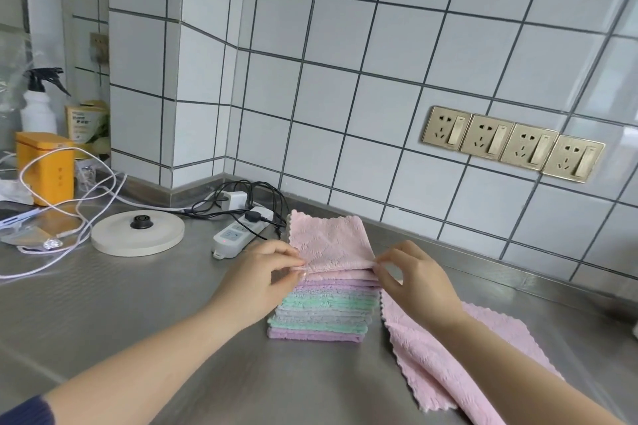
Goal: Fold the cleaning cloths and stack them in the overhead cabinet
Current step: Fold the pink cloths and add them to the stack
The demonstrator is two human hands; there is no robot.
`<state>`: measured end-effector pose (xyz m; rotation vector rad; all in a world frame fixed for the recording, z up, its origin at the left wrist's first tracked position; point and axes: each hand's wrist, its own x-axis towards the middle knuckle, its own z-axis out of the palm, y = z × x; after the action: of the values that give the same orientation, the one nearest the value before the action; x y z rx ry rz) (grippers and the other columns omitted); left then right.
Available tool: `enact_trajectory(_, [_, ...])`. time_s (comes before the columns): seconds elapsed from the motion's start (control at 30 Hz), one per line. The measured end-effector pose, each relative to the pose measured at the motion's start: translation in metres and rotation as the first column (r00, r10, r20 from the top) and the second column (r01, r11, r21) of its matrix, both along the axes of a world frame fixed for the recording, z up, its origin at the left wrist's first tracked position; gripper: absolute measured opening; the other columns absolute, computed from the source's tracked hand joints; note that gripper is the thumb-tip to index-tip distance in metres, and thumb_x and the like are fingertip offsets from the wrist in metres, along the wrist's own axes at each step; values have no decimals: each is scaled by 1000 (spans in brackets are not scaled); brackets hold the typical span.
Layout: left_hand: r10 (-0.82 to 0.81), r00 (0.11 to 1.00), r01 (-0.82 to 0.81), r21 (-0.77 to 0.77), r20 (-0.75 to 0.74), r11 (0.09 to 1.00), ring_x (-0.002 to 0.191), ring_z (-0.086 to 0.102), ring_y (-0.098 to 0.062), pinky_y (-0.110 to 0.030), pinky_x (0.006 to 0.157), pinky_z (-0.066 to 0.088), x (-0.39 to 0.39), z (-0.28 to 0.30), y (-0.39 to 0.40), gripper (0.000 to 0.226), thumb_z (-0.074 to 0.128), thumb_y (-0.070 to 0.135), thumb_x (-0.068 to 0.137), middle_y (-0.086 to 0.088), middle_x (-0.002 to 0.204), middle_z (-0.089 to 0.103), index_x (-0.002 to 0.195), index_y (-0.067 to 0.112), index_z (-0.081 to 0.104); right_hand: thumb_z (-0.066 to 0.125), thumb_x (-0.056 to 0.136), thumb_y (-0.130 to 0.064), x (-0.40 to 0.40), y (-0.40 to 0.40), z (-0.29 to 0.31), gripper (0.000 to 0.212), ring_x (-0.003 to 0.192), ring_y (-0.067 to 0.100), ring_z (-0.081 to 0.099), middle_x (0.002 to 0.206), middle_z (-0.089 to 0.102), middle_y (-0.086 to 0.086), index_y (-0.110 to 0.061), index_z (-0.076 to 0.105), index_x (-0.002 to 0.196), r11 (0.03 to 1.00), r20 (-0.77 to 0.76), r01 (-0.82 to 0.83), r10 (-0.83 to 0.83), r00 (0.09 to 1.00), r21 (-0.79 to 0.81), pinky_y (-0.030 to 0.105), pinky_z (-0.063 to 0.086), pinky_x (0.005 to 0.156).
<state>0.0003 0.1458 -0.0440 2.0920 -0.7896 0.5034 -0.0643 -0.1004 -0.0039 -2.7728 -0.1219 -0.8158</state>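
A stack of folded cloths (pixel 324 312) in pink, purple, green and grey sits on the steel counter (pixel 145 314). On top lies a folded pink cloth (pixel 329 240). My left hand (pixel 262 278) pinches its near left corner, and my right hand (pixel 412 274) pinches its near right corner. Another pink cloth (pixel 445 359) lies spread flat on the counter to the right of the stack, partly under my right forearm.
Behind the stack lie a white power strip (pixel 238 233) with black cables and a charger. A round white kettle base (pixel 138 232) sits left of it. Further left are an orange box (pixel 46 166), white cords and a spray bottle (pixel 38 103). Wall sockets (pixel 511 143) line the tiled wall.
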Motion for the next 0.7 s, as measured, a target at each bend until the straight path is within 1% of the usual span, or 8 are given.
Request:
enact_trajectory(0.07, [53,998,-54,20,39,998,108,47,-4,-12,91,30,7,13,0,52,39,56,80,21,111,56,104,23,72,53,93,-30,4,4,11,20,98,8,55,105,57,-13,-25,68,104,999,44,-8,5,999,53,20,39,77])
enact_trajectory(0.17, [81,996,-83,57,37,995,126,42,-9,-28,109,29,23,36,-17,35,43,30,94,9,132,53,122,21,62,43,97,-24,26,27,30,32,121,14,48,132,52,-5,-21,60,123,998,32,-36,35,999,52,23,37,97])
enact_trajectory(0.2, [80,997,-82,128,23,988,133,37,-11,-29,114,23,27,42,-28,36,41,20,96,6,140,47,129,20,55,40,97,-21,36,37,34,36,127,17,44,140,47,-3,-20,55,129,999,-16,-34,34,999,22,28,35,104])
enact_trajectory(0.27, [90,996,-77,328,-25,941,141,26,-19,-33,118,15,34,45,-49,42,36,19,97,4,149,36,138,18,44,35,97,-23,56,55,33,41,134,22,37,148,37,0,-20,45,137,997,-160,-26,14,987,-69,39,29,112])
enact_trajectory(0.33, [123,988,-60,502,-93,863,140,25,-25,-48,116,19,39,37,-61,42,34,31,96,2,148,35,136,20,41,28,98,-29,69,60,22,43,138,22,31,150,32,0,-25,40,139,987,-336,-29,-26,942,-161,51,20,113])
enact_trajectory(0.43, [222,950,-34,635,-219,772,146,-1,-19,-55,116,4,39,21,-61,52,22,39,98,4,159,3,148,29,16,19,99,-43,72,46,-1,48,144,18,15,156,18,-4,-32,27,145,982,-498,0,-96,862,-188,60,10,112])
enact_trajectory(0.53, [241,940,-35,636,-240,771,145,-11,-15,-54,115,-2,32,16,-55,55,21,44,97,5,158,-9,149,33,8,20,96,-55,66,35,-15,56,146,16,1,159,-1,-10,-35,12,148,993,-535,72,-112,837,-95,56,7,115])
enact_trajectory(0.7, [240,951,-62,638,-195,767,146,-3,-15,-53,116,2,26,20,-52,55,22,47,96,4,159,-2,149,34,12,23,95,-58,53,33,-15,58,145,20,13,159,3,-7,-34,16,147,996,-455,64,-87,886,-67,48,12,116])
